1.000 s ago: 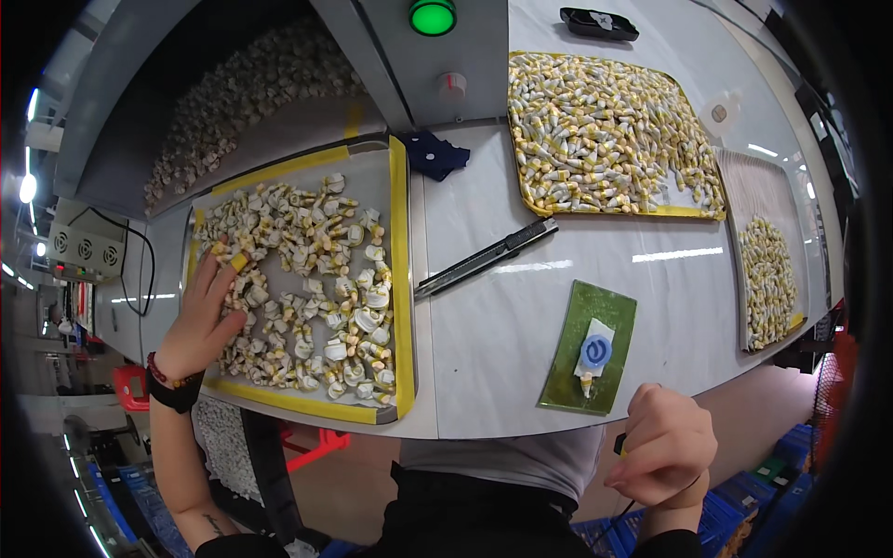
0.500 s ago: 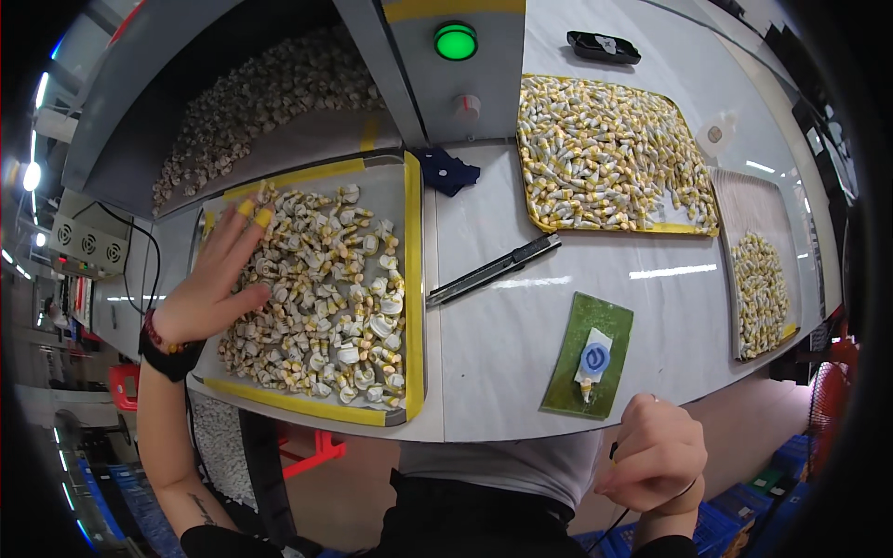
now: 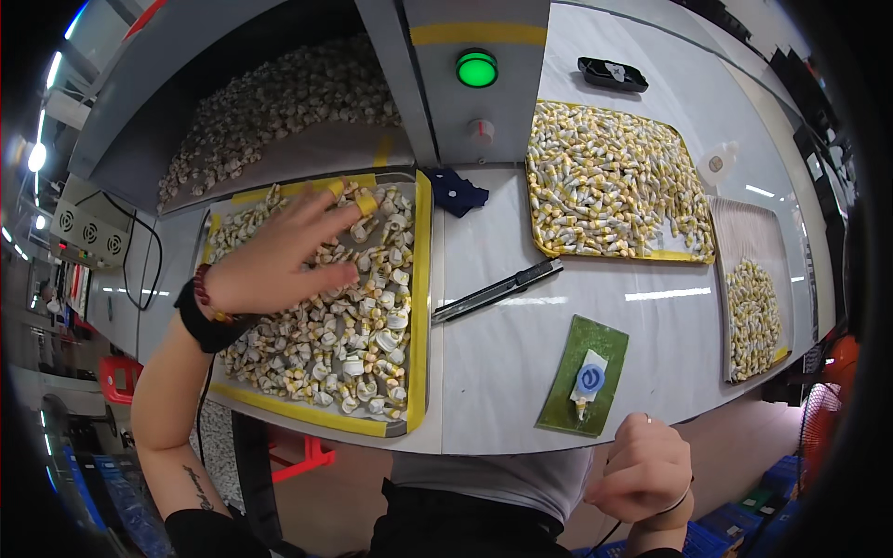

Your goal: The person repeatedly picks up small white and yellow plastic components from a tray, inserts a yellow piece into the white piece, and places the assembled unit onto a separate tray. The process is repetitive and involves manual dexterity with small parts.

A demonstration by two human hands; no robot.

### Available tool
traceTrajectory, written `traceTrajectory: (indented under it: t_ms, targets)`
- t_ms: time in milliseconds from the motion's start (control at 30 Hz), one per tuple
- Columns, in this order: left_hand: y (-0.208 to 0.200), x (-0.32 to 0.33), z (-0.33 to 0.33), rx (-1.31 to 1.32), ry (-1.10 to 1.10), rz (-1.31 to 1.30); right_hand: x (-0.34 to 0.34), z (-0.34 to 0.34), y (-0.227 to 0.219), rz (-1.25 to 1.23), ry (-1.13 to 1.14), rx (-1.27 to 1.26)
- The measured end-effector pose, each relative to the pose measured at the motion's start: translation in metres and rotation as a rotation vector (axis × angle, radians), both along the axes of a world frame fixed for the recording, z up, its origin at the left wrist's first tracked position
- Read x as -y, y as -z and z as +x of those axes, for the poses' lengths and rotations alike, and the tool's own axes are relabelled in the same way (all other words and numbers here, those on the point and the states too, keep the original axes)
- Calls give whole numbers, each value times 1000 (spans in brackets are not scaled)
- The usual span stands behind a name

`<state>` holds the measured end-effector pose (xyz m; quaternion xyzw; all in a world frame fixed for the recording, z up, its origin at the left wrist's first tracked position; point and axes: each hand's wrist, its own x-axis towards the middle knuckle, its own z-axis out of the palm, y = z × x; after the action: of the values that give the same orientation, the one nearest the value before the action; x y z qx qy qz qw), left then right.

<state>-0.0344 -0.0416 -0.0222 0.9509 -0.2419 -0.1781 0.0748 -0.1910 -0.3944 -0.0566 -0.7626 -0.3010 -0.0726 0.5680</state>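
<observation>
My left hand (image 3: 288, 256) is spread over a yellow-taped tray (image 3: 420, 279) on the left, its fingers among small white-and-yellow pieces (image 3: 358, 339) with crumpled white ends. Two of its fingertips wear yellow covers. My right hand (image 3: 642, 470) is closed just off the table's front edge; whatever may be inside it is hidden. Close to it lies a green board (image 3: 603, 349), carrying a white slip with a round blue piece (image 3: 590, 378) and one small yellow-tipped piece (image 3: 581, 409). A box cutter (image 3: 498, 290) rests between the left tray and the board.
Farther right sits a tray (image 3: 665, 258) full of slim white-and-yellow pieces, beside another tray (image 3: 744, 228) partly filled. Behind the left tray, a grey housing (image 3: 437, 112) with a lit green button (image 3: 476, 68) stands over a heap of white pieces (image 3: 288, 102). A dark cloth (image 3: 456, 192) lies near it.
My left hand has moved right across the tray, over the middle of the pieces. My right hand stays closed near the table edge. The whole view has shifted slightly.
</observation>
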Motion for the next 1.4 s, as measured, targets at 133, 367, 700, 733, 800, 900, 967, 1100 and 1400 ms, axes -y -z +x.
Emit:
traceTrajectory:
  t_ms: [133, 367, 700, 733, 800, 900, 967, 1100, 1400]
  targets:
    - [9, -36, 14, 218, -100, 78, 4, -1, 0, -3, 9, 5]
    - [25, -68, -14, 28, -147, 152, 7, 1, 2, 9, -10, 10]
    - [12, -21, -46, -24, 52, 308, 11, 3, 5, 0, 14, 46]
    - [11, -23, -44, -19, 7, 283, 11, 3, 5, 1, 22, 54]
    - [8, -27, -44, -55, -58, 259, 13, -1, 5, -5, 50, 45]
    - [-4, -26, -36, -136, -45, 221, 19, -7, 5, -29, 120, 40]
    - [-24, -21, -28, -157, 23, 156, 22, -12, 5, -23, 167, 28]
    - [-33, -14, 27, 267, -28, -110, 25, -15, 6, -42, 234, 27]
    - [30, -47, 166, 534, -157, 47, 33, -28, 9, -140, 245, 70]
